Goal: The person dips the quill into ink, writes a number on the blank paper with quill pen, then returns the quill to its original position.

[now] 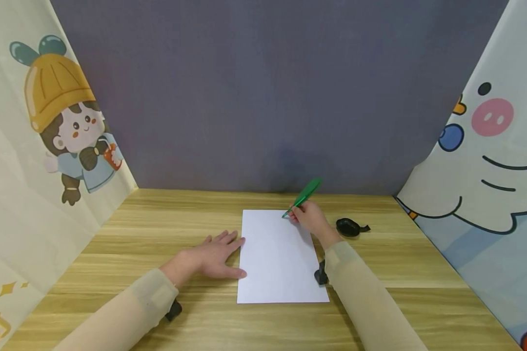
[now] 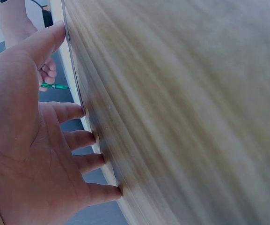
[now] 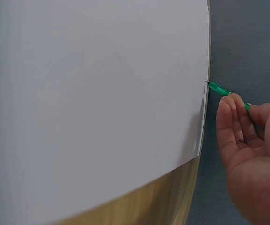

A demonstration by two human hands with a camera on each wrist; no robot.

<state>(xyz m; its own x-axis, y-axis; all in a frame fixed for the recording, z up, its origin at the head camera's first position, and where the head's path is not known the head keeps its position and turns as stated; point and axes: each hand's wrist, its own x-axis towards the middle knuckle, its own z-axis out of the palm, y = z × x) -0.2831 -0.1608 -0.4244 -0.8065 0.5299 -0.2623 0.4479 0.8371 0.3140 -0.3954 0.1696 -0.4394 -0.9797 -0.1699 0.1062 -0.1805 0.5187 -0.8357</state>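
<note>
A blank white sheet of paper (image 1: 276,263) lies on the wooden table. My right hand (image 1: 309,218) pinches a green feather-shaped pen (image 1: 306,191) over the sheet's far right part, its tip down close to the far edge. In the right wrist view the fingers of the right hand (image 3: 251,140) curl about the pen (image 3: 219,88), and its dark point meets the paper (image 3: 106,93) near the edge. My left hand (image 1: 217,256) is spread flat at the sheet's left edge, with thumb and fingertips resting there. The left wrist view shows the left hand's palm (image 2: 36,154) and spaced fingers.
A small black oval object with a short tail (image 1: 349,227) lies right of the paper. The wooden table (image 1: 193,312) ends at a dark grey panel (image 1: 263,97) at the back. Printed cartoon sheets (image 1: 9,195) hang at both sides.
</note>
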